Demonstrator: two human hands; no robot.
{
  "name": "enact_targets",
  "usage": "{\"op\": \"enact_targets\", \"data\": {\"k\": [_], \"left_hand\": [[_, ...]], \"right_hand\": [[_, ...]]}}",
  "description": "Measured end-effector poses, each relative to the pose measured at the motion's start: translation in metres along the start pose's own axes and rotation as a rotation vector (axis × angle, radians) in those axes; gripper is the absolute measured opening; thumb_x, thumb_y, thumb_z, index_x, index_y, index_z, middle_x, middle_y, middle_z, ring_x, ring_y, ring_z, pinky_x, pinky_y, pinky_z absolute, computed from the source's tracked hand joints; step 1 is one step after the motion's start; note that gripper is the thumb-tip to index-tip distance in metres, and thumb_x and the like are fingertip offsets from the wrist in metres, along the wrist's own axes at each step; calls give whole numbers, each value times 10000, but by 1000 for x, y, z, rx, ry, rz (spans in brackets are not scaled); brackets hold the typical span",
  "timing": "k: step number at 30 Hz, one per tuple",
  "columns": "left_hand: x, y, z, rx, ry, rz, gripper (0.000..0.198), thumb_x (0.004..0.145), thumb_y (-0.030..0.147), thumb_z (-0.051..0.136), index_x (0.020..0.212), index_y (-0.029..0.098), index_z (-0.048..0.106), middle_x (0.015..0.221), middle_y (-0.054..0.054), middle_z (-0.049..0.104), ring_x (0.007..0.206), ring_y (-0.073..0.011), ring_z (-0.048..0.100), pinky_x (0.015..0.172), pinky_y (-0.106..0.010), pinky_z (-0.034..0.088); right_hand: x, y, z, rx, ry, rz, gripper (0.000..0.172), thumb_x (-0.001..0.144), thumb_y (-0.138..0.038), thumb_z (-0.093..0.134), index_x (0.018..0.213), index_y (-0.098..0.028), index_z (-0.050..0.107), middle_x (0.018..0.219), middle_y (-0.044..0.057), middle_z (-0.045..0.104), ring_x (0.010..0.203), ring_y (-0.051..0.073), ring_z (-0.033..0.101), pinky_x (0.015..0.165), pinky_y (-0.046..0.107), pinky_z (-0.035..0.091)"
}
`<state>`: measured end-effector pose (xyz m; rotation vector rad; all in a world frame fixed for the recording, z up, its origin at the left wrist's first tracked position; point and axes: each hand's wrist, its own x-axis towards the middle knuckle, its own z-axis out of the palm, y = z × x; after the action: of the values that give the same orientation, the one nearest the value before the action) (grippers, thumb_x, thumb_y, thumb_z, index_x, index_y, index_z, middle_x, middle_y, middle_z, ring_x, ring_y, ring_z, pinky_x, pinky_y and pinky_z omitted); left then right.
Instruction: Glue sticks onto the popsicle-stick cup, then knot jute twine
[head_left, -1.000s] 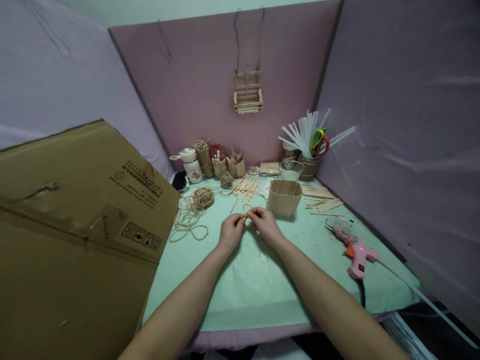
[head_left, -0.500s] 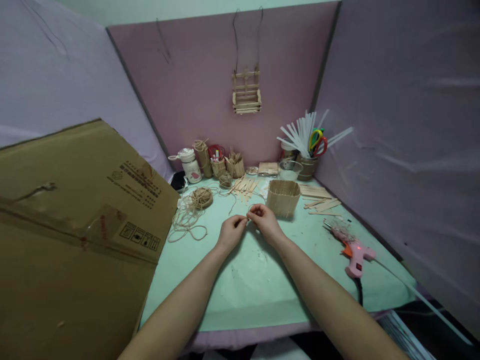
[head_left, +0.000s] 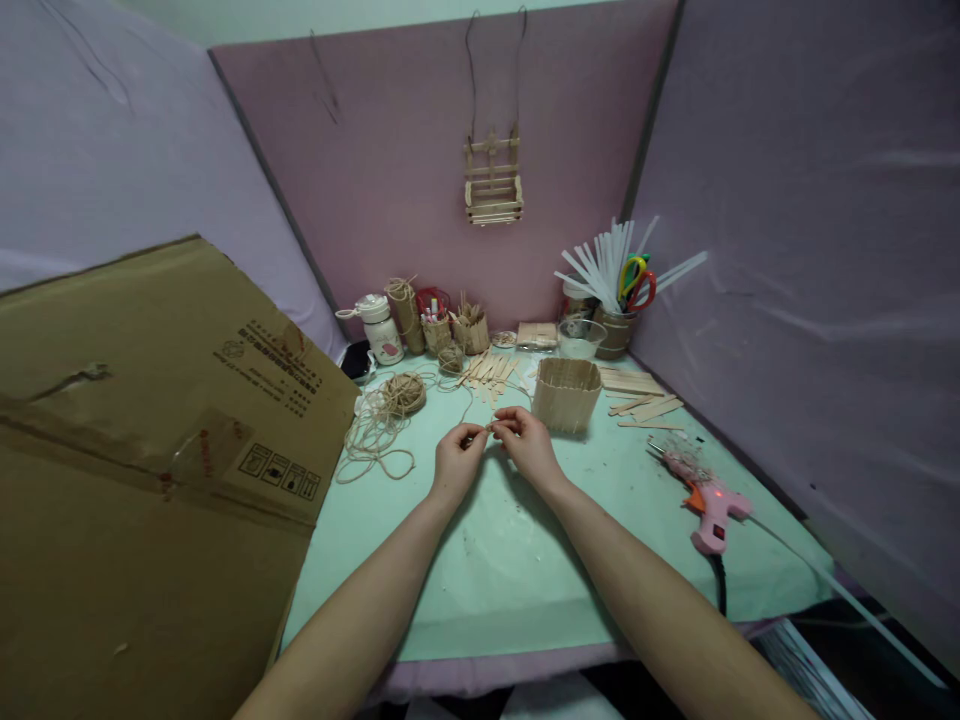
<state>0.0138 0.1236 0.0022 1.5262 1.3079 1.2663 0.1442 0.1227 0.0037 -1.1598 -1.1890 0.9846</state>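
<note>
My left hand (head_left: 458, 460) and my right hand (head_left: 528, 450) meet over the middle of the table, fingertips almost touching. Both are closed in a pinch on a thin piece of twine (head_left: 490, 427), most of it hidden by the fingers. Just beyond my right hand stands an open box made of craft sticks (head_left: 566, 398). Loose craft sticks (head_left: 489, 372) lie in a pile beyond my hands. To the left are a large ball of twine (head_left: 405, 393) with loose loops and a smaller ball (head_left: 451, 359).
A pink glue gun (head_left: 712, 510) with its light on lies at right, its cord off the edge. A cardboard box (head_left: 172, 470) leans at left. Along the back stand a white bottle (head_left: 381, 330), a clear bowl (head_left: 581, 340) and a pot (head_left: 615, 335) with scissors and glue sticks.
Both hands have shifted slightly left, still pinching the twine between them. The things on the table have not moved.
</note>
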Motion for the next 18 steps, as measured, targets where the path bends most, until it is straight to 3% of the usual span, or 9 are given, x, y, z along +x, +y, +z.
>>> {"op": "enact_targets", "data": {"k": [6, 12, 14, 18], "left_hand": [[0, 1, 1, -124, -4, -29, 185, 719, 340, 637, 759, 161, 662, 718, -12, 646, 673, -130, 538, 631, -243, 408], [4, 6, -1, -443, -153, -267, 241, 620, 348, 741, 740, 154, 662, 659, 21, 583, 555, -66, 419, 500, -194, 298], [4, 7, -1, -489, -174, -309, 274, 594, 357, 765, 744, 150, 666, 653, 22, 575, 540, -56, 402, 482, -187, 277], [4, 4, 0, -417, -121, -250, 299, 606, 382, 762, 773, 145, 688, 693, 5, 608, 537, -56, 404, 481, -194, 292]], "right_hand": [[-1, -3, 1, 64, -16, 67, 222, 680, -324, 626, 847, -191, 568, 662, 5, 630, 628, 149, 586, 492, 235, 431], [-1, -5, 2, 120, -18, 151, 223, 650, -302, 635, 819, -193, 540, 593, -27, 578, 563, 128, 534, 474, 217, 383], [-1, -4, 2, 107, -4, 127, 203, 653, -314, 631, 792, -198, 539, 598, -29, 572, 557, 128, 519, 486, 227, 383], [1, -2, 2, -23, 38, -13, 157, 670, -340, 618, 692, -189, 580, 649, -5, 592, 614, 136, 519, 582, 259, 411]]}}
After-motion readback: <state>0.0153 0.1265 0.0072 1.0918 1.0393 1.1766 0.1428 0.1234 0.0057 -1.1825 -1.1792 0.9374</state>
